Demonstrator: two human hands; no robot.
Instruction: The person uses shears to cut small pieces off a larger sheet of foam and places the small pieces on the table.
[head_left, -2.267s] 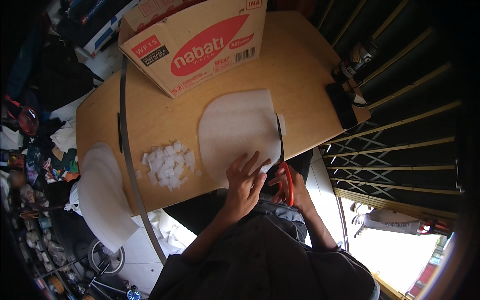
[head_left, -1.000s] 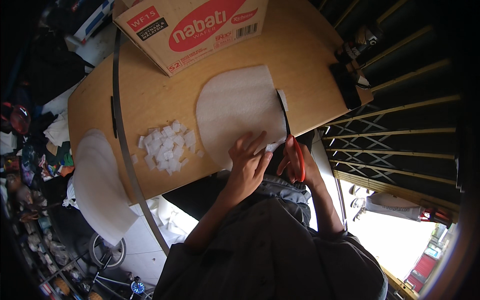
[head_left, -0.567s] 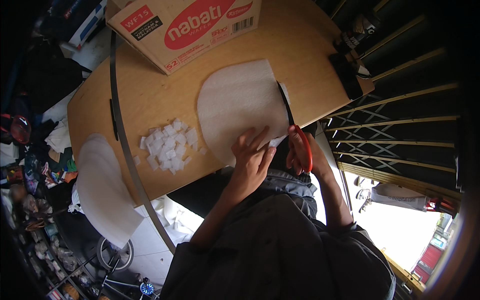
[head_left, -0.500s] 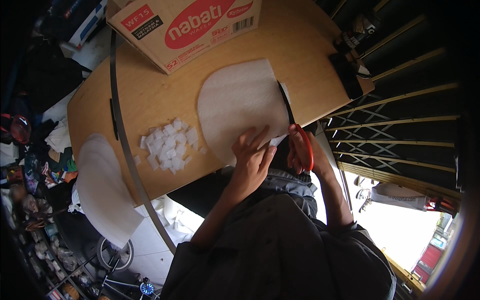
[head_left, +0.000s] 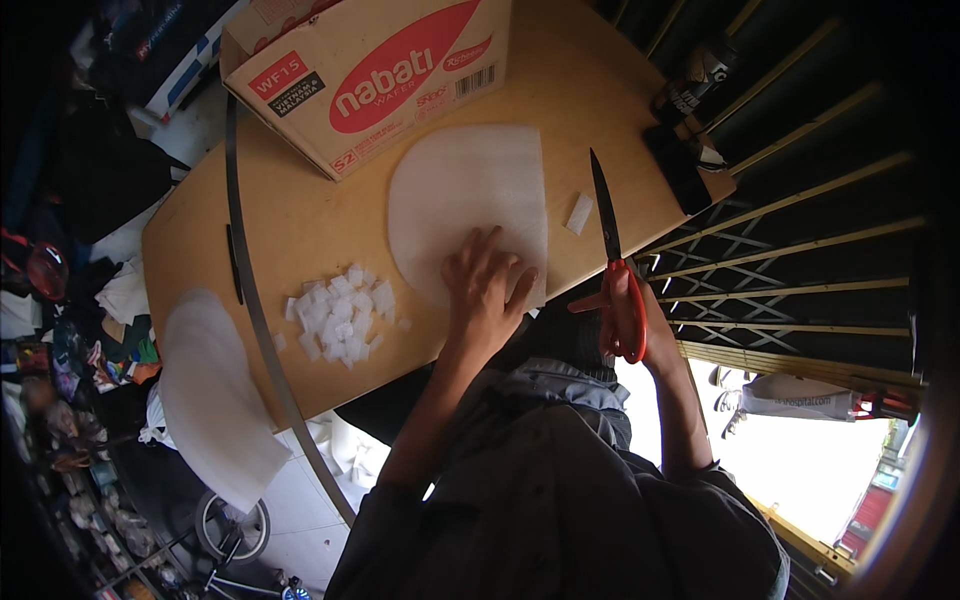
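Note:
A white foam sheet (head_left: 465,185) with a rounded left side and a straight right edge lies on the table. My left hand (head_left: 485,275) rests on its near part, fingers spread and holding nothing. In my right hand (head_left: 625,310) are red-handled scissors (head_left: 606,200), black blades pointing away from me and apart from the sheet. A small cut foam strip (head_left: 579,213) lies between the sheet and the blades. Left of the sheet sits a loose pile of small white foam pieces (head_left: 342,312).
A cardboard box (head_left: 400,90) stands at the table's far side. A larger white foam sheet (head_left: 215,390) hangs over the left edge. At the far right are a dark can (head_left: 695,78) and a black object (head_left: 677,168). A folding metal gate (head_left: 800,240) runs along the right.
The scissors have come away from the sheet's right edge and moved right and nearer me. A cut strip now lies apart on the table. My left hand has flattened onto the sheet.

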